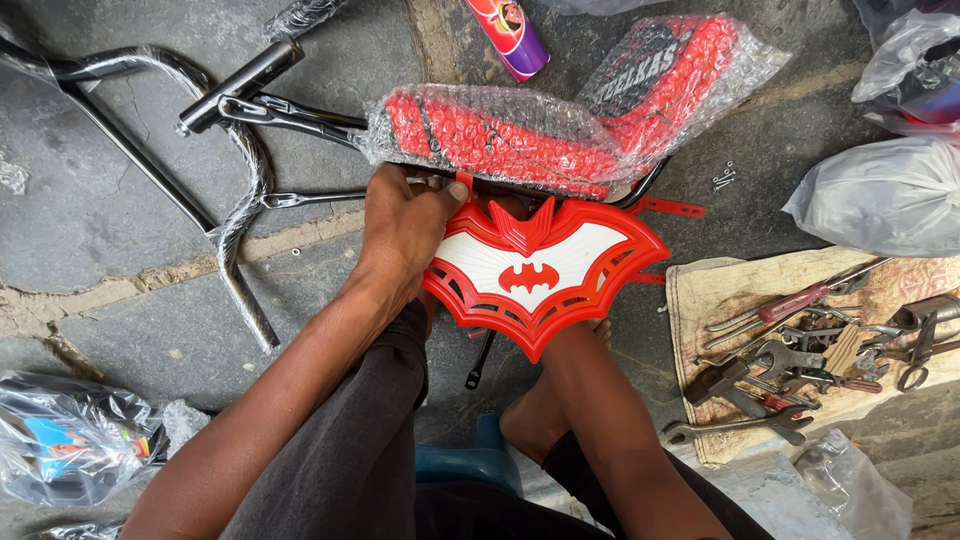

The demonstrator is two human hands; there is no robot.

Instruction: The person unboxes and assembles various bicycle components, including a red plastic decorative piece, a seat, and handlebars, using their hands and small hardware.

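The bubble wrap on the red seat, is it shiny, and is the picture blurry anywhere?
In the head view, soft even daylight puts small glints on the bubble wrap and the plastic bags; shadows are faint. The red bat-shaped plate, the left hand and the tools look sharp. The edges bend slightly, like a wide lens.

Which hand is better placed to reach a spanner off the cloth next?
Probably the right: the right hand is hidden behind the red bat-shaped plate, nearer the cloth of tools. The left hand grips the plate's top edge.
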